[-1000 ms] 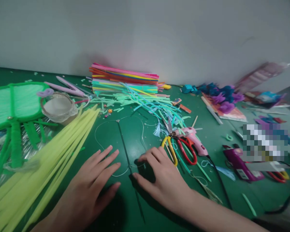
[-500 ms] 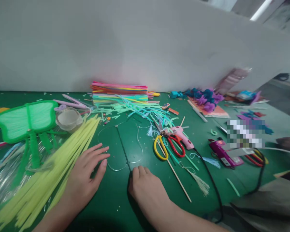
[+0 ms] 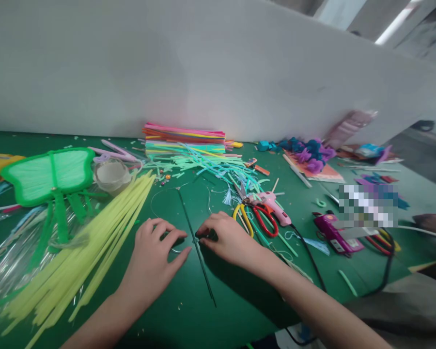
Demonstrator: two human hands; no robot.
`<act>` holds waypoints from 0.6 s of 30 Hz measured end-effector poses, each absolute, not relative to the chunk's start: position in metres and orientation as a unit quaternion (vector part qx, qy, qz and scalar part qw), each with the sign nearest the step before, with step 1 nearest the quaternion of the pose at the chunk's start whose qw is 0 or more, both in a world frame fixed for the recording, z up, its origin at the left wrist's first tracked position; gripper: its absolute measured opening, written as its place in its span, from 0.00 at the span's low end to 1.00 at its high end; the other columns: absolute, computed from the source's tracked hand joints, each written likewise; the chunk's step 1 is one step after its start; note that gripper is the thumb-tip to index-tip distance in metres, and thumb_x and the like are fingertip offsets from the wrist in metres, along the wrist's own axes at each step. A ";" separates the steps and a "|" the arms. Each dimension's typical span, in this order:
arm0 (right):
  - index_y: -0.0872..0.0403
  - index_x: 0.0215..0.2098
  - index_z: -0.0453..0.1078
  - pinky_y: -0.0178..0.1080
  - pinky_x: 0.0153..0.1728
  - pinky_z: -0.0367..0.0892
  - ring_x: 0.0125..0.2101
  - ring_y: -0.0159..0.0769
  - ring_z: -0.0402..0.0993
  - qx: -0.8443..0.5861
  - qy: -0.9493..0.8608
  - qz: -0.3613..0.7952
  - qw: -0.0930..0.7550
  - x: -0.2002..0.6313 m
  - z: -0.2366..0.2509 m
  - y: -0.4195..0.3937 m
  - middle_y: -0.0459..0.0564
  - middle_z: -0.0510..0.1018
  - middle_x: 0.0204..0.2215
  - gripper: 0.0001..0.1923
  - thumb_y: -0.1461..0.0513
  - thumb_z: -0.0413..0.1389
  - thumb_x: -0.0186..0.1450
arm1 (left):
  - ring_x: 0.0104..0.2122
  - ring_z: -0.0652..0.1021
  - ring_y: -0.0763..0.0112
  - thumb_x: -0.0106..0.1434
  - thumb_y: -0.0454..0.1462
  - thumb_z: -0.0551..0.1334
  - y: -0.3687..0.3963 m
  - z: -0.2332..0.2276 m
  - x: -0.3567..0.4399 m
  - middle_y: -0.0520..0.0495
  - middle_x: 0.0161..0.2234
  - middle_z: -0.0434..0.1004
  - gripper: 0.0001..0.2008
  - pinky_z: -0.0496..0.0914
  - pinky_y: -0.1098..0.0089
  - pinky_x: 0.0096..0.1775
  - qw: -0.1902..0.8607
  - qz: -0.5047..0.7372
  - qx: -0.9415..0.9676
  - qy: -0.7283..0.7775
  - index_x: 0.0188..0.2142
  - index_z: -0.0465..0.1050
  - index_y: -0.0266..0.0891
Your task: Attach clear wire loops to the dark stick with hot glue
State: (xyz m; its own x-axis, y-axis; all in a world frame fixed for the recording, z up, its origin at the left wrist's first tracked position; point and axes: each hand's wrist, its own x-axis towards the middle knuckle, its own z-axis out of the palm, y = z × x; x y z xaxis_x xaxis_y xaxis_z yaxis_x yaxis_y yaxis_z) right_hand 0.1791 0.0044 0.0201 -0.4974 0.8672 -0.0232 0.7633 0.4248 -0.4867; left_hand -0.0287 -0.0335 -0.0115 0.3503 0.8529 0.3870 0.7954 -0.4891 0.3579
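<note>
On the green table in front of me lies a thin dark green stick (image 3: 206,279), slanting from far left to near right. A loop of thin clear wire (image 3: 153,199) is joined to it at the top and near its middle. My right hand (image 3: 227,240) is closed in a pinch on the wire where it crosses the stick. Left of the stick, my left hand (image 3: 156,252) hovers low with thumb and fingers apart and nothing between them. Part of the loop is hidden behind both hands.
Yellow-green pipe cleaners (image 3: 105,232) and a green butterfly-shaped piece (image 3: 72,169) lie left. Coloured pipe cleaners (image 3: 185,138) are stacked at the back. Right are scissors (image 3: 265,220), a pink glue gun (image 3: 276,208) with a black cord, and a magenta device (image 3: 337,235).
My right hand has moved from the stick's near end up to the wire crossing, uncovering the lower stick. My left hand has shifted right, closer to the stick.
</note>
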 end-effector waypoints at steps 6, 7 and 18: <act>0.51 0.40 0.78 0.39 0.43 0.66 0.41 0.37 0.71 -0.474 -0.841 0.220 0.144 0.184 0.009 -0.006 0.49 0.78 0.35 0.07 0.63 0.63 0.63 | 0.45 0.70 0.52 0.63 0.42 0.63 -0.026 -0.018 -0.011 0.44 0.36 0.76 0.07 0.62 0.44 0.51 0.049 0.254 0.817 0.515 0.36 0.77 0.44; 0.51 0.40 0.78 0.39 0.42 0.66 0.41 0.37 0.71 -0.472 -0.841 0.220 0.148 0.184 0.007 -0.006 0.49 0.78 0.35 0.07 0.63 0.63 0.63 | 0.44 0.70 0.52 0.63 0.42 0.63 -0.025 -0.018 -0.009 0.44 0.36 0.77 0.07 0.63 0.44 0.51 0.048 0.252 0.817 0.516 0.36 0.77 0.44; 0.50 0.39 0.78 0.37 0.43 0.66 0.41 0.35 0.72 -0.479 -0.833 0.235 0.145 0.186 0.002 -0.001 0.46 0.80 0.35 0.06 0.62 0.64 0.62 | 0.41 0.71 0.52 0.63 0.39 0.62 -0.034 -0.016 0.003 0.45 0.33 0.78 0.05 0.66 0.48 0.44 0.064 0.253 0.790 0.555 0.34 0.77 0.44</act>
